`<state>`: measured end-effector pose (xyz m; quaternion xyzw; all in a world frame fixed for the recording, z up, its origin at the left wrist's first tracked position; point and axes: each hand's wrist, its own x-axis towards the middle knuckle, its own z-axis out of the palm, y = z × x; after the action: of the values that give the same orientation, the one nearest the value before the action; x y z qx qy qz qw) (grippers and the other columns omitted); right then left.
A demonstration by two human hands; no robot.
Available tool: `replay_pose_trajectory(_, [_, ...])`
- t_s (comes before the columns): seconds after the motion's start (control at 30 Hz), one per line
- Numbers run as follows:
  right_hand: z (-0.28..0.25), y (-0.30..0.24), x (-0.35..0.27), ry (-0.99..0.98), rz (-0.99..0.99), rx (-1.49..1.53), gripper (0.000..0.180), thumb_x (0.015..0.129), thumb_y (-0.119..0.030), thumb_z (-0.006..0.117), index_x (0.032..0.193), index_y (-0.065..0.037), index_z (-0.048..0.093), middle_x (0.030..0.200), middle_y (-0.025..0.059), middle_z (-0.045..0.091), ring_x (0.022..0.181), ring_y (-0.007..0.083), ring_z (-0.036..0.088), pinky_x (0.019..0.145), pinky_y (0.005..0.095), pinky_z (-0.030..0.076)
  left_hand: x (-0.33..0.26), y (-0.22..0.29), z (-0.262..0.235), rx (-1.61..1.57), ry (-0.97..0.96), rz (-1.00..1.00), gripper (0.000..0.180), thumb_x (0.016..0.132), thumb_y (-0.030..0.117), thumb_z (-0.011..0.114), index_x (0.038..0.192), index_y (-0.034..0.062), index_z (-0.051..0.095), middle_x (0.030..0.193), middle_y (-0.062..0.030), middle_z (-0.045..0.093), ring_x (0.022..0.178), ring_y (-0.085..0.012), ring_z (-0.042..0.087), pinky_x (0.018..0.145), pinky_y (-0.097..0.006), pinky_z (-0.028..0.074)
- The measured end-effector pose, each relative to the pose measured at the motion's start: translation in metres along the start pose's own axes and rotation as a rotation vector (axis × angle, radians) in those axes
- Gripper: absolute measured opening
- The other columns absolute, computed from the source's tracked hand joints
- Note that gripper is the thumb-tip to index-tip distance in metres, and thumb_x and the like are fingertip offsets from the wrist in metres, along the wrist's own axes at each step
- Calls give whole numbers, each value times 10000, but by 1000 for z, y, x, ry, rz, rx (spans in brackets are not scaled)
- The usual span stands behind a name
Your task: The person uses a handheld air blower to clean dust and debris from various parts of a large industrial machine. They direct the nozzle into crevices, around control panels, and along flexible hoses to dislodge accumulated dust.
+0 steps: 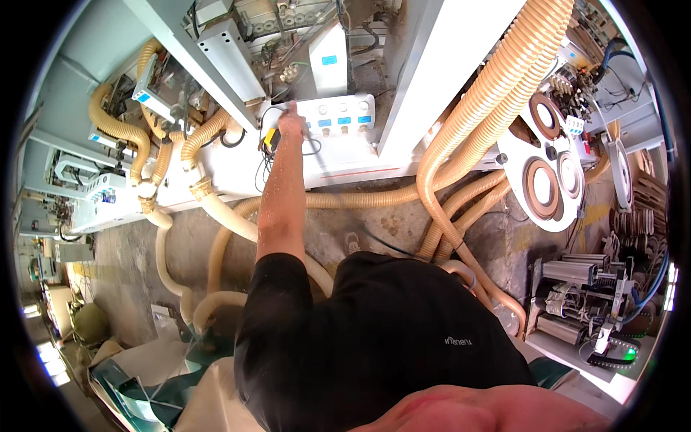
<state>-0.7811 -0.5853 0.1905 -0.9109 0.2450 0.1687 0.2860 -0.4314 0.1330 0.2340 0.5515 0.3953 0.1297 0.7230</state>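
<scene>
My left arm stretches forward, and my left hand [291, 124] is at the left end of a white control panel [311, 110]. One finger appears stretched out towards the panel; the other fingers are hard to make out. No held thing shows in this hand. Round knobs and blue labels run along the panel's face. Close to my wrist, on the left, is a small yellow and black device [271, 138] among dark cables. My right hand does not show.
Beige ribbed hoses [374, 199] cross the floor ahead of me, and thick ones [497, 93] rise at the right. A white plate with round openings [515, 169] stands right. A metal machine unit [568, 272] sits lower right. White machine posts [439, 79] stand ahead.
</scene>
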Motion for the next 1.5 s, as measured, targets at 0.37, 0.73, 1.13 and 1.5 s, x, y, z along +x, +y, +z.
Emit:
replay_pose_trajectory(0.37, [-14,14,-54,219,-30,-74,208,850,-271,733,878,-68,701,734,114,684,696,222,691,664,372,537,1,97,55,317,-416,132,343,975,418,645,1005,77,667,575,-58,564,379,-163,458,361,-317,348])
replay_pose_trajectory(0.73, [-8,89,-46,478,186,-230,156,906,-233,686,862,-84,668,761,88,682,709,243,672,664,384,518,-47,136,70,-50,-221,236,353,1006,427,615,1063,81,660,639,-12,579,472,-117,492,423,-272,399])
replay_pose_trajectory(1.13, [37,-16,21,-149,-36,379,187,937,-240,663,847,-76,662,745,52,652,703,187,638,645,348,492,-101,133,55,369,-510,266,395,993,451,625,1078,67,665,639,-20,573,513,-118,515,489,-305,461])
replay_pose_trajectory(1.5, [38,-41,48,-356,-71,585,221,965,-246,642,834,-68,655,730,19,624,697,135,606,627,315,469,-177,52,10,116,-1108,-151,532,1090,443,401,1443,62,516,615,33,480,455,-87,393,677,-348,532])
